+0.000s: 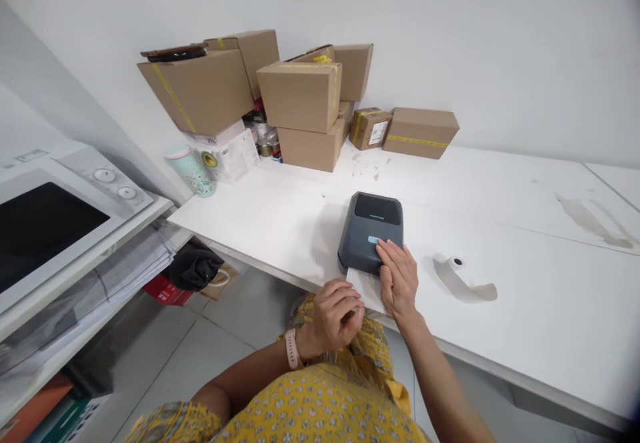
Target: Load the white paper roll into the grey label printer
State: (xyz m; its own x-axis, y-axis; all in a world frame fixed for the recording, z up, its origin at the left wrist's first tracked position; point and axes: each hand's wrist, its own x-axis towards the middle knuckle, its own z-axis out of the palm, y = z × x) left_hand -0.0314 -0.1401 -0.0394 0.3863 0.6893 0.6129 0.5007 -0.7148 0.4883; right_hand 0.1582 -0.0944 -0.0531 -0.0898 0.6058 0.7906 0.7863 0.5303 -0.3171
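A dark grey label printer [371, 231] sits near the front edge of the white table [525, 309]. A white label sheet [367, 288] sticks out of its front slot. My left hand [334, 316] is closed in a pinch on the near edge of that sheet. My right hand [399, 276] lies flat with fingers stretched out, resting on the printer's front and the sheet, fingertips beside a small light blue button.
A near-empty label roll with a curl of backing paper [463, 279] lies right of the printer. Several cardboard boxes [300, 103] are stacked against the back wall, with a mint tumbler [193, 171]. A white microwave [55, 209] stands on a shelf at left.
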